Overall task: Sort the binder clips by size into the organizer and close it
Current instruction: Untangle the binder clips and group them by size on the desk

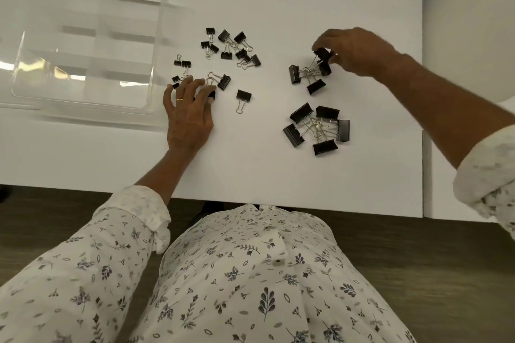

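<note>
The white bench (250, 175) lies bare toward its near edge. Right of the clear organizer (83, 44), whose lid is open, binder clips (231, 46) lie in loose groups. The left hand (189, 111) spreads flat, fingertips touching a clip (212, 95). The right hand (359, 50) pinches one clip (322, 53). No writing shows.

Left hand (189, 111) flat, palm down, fingers spread forward. Right hand (354, 50) raised, fingertips pinched together, forearm angled in from right.
</note>
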Demonstrator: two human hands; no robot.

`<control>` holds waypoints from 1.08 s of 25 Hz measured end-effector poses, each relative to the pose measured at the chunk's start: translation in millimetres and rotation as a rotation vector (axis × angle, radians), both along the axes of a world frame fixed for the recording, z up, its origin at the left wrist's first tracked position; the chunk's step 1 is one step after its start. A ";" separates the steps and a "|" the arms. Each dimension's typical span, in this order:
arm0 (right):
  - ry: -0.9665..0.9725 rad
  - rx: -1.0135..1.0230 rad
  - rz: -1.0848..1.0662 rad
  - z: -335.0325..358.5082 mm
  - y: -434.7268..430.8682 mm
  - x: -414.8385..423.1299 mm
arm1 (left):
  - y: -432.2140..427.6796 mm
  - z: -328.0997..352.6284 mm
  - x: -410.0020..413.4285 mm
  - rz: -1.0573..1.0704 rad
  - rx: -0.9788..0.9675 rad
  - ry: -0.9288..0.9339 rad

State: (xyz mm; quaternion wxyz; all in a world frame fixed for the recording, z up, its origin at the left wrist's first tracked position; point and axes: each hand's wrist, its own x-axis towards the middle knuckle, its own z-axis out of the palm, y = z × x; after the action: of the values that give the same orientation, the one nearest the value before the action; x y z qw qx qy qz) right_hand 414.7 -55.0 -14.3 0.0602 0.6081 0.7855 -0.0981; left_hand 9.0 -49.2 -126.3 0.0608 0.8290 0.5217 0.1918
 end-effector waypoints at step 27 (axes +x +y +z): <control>0.346 -0.010 -0.017 -58.7 -41.1 -179.9 | -1.9 8.4 2.0 -0.076 0.003 -0.070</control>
State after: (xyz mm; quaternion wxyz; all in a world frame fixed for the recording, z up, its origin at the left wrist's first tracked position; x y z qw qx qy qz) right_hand 234.9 -96.1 -73.0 -0.0736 0.5883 0.7785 -0.2057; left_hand 11.0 -51.1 -118.0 0.0853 0.8411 0.4872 0.2191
